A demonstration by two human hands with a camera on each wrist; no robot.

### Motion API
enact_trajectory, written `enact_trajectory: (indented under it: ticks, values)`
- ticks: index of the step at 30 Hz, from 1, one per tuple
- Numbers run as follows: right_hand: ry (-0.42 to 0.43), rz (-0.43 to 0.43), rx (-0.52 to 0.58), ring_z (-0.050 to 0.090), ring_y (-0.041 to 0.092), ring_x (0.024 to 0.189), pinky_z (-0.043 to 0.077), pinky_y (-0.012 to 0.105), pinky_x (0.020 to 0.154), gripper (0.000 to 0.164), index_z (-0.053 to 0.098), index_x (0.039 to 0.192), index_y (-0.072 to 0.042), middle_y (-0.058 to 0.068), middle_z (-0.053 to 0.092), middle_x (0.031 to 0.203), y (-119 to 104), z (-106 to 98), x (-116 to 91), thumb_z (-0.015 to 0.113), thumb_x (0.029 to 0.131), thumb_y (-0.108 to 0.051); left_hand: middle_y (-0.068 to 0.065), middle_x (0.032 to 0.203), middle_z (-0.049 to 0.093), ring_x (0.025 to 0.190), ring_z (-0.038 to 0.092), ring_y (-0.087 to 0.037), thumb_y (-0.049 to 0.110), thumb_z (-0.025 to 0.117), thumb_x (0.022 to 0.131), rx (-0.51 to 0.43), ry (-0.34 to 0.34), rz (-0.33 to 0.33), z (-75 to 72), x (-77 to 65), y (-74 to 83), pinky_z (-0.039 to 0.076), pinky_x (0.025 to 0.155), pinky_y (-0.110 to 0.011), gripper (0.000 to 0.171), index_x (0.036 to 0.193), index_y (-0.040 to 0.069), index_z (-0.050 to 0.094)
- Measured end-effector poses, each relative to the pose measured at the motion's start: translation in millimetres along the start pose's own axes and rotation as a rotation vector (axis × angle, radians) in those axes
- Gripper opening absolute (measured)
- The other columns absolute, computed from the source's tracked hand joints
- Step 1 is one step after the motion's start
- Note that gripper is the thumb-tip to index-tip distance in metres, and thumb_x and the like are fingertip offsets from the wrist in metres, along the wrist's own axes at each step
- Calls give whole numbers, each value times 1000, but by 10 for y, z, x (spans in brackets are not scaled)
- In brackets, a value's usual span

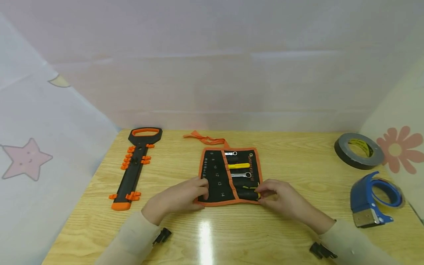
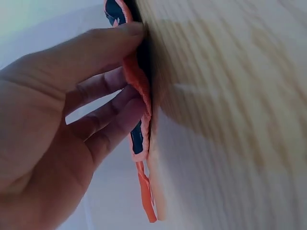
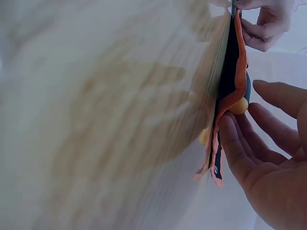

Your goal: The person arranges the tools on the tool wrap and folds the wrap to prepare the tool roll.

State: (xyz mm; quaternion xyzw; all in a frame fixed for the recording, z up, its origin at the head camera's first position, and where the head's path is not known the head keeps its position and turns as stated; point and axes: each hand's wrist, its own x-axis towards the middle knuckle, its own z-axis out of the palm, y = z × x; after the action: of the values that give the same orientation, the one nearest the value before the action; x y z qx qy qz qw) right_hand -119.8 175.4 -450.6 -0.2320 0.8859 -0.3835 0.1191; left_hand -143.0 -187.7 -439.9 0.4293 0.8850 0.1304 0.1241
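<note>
A black fabric tool roll (image 1: 218, 176) with orange edging lies unfolded on the table, its sizes printed in white. Small wrenches (image 1: 243, 175) and a yellow-handled tool (image 1: 239, 166) sit in its pockets. My left hand (image 1: 190, 194) pinches the roll's near left edge; in the left wrist view the thumb and fingertips press on the orange edging (image 2: 136, 79). At the near right corner, my right hand (image 1: 281, 197) touches the yellow end (image 3: 238, 106) of a dark tool in the lowest pocket. In the right wrist view its fingers are extended, with the thumb apart from the others.
A black and orange bar with a looped handle (image 1: 132, 169) and orange clips lies at left. A roll of dark tape (image 1: 357, 151) and a blue tape dispenser (image 1: 367, 200) lie at right. The roll's orange tie (image 1: 208, 140) trails toward the back wall.
</note>
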Motion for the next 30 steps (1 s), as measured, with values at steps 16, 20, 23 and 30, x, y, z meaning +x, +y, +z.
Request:
enact_trajectory:
  ticks: [16,20,23,30]
  values:
    - [50,40,-89,63,8,94,59,25,83,31,78,120,-8,-3,65,108,-96,55,27,88,91,-14,10,89,66,74,53,-4,18,62,110,-322,82,-187,-42,32,-136,50,69,-23,9,104,17,68]
    - [93,56,-128,60,5,88,57,23,77,24,79,117,-7,-5,67,100,-112,72,64,84,94,-13,9,88,65,73,53,-5,17,60,111,-370,110,-212,-34,62,-167,49,68,-24,8,105,16,66]
    - [115,60,-139,60,4,87,57,23,76,18,79,114,-8,-5,69,97,-123,58,92,82,96,-12,6,91,66,73,54,-7,16,59,111,-403,133,-250,-16,89,-185,50,69,-24,7,108,15,66]
    - [185,-10,-235,65,9,90,58,28,76,21,77,118,-10,0,72,108,-168,11,126,81,97,-12,0,88,71,67,57,-10,18,63,111,-469,193,-374,19,188,-217,50,64,-27,9,113,12,69]
